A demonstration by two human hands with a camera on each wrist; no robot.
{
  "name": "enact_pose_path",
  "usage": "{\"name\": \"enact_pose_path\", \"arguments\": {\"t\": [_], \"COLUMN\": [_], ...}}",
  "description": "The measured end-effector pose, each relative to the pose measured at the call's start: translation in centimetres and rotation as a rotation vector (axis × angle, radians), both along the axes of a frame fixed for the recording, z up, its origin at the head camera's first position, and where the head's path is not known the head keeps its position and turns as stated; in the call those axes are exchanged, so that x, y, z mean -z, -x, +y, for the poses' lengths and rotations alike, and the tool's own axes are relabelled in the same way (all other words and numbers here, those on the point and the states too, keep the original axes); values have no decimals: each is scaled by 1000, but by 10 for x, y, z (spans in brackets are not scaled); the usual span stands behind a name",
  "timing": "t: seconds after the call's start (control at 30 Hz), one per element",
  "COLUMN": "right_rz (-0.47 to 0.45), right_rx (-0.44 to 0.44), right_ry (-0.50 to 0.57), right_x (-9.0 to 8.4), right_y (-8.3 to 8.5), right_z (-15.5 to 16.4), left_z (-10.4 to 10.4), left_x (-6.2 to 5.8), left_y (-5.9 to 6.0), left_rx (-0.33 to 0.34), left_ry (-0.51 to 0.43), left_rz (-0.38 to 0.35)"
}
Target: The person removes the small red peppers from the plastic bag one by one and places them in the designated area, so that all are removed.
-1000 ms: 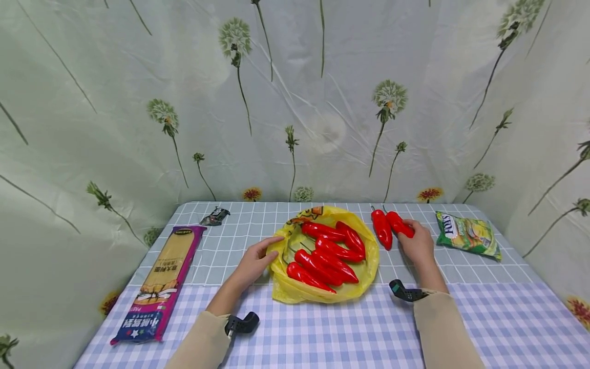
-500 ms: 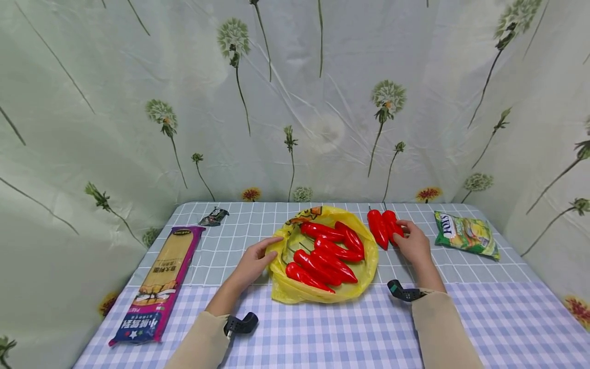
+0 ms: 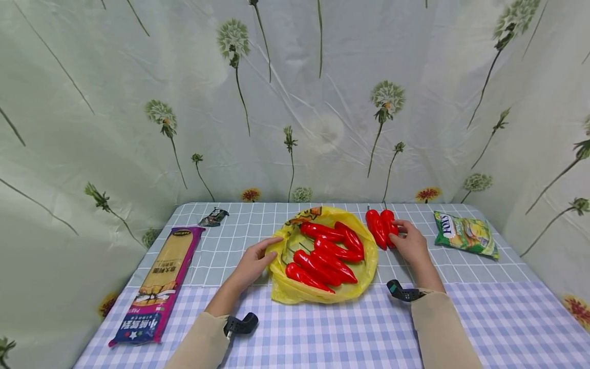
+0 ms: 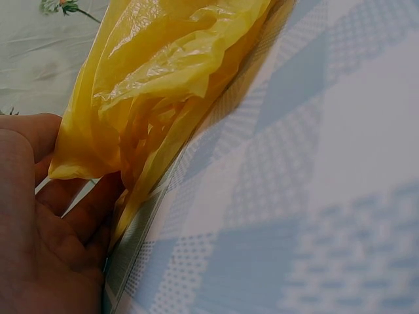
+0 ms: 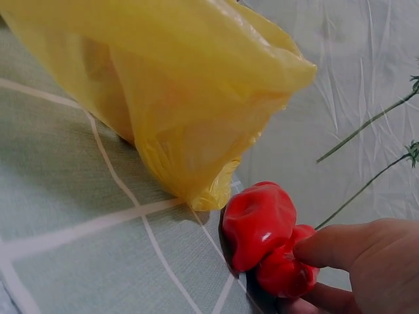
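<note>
While two red peppers (image 3: 381, 228) lie side by side on the tabletop (image 3: 239, 241) just outside the yellow plastic bag (image 3: 295, 292), the right hand (image 3: 409, 245) has its fingers curled against them — thumb on the nearer one, as the right wrist view shows at the pair's stem ends. Judging from how things lie, the work with the peppers looks well along but unfinished: most are gathered on the opened bag, and this pair sits apart from them, just beside its right rim.

On the bag I count five peppers (image 3: 328, 253) — possibly six, since they overlap — so seven or so in all. One bag, then. The left hand (image 3: 252, 262) rests at its left edge, with the rim pinched between thumb and fingers in the left wrist view.

Farther out: one long pasta packet (image 3: 159, 283) at the left, one small dark wrapper (image 3: 214, 216) near the back edge, and one green snack pouch (image 3: 466, 233) at the right, well apart from the peppers.
</note>
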State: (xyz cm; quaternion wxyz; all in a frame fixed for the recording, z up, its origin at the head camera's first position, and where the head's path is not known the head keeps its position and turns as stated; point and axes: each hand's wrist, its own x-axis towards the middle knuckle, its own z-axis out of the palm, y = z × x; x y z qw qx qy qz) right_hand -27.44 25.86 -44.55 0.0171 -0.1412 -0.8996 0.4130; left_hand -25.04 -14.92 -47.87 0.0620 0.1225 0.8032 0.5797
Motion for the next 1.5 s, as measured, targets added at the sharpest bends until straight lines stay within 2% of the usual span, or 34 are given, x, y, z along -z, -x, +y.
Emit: {"name": "enact_pose_path", "arguments": {"t": [0.43, 0.63, 0.73, 1.13, 1.5], "right_rz": [6, 78, 127, 278, 354], "right_rx": [-40, 14, 7, -157, -348], "right_ry": [-35, -52, -64, -128, -179], "right_x": [-1, -14, -23, -56, -64], "right_y": [1, -4, -7, -19, -23], "right_z": [5, 0, -5, -32, -52], "left_z": [0, 0, 0, 0, 0], "left_x": [-1, 0, 0, -4, -4], "left_y": [0, 0, 0, -2, -1], "left_rx": [3, 2, 11, 13, 19], "left_ry": [13, 23, 14, 5, 3], "left_rz": [15, 13, 15, 17, 18]}}
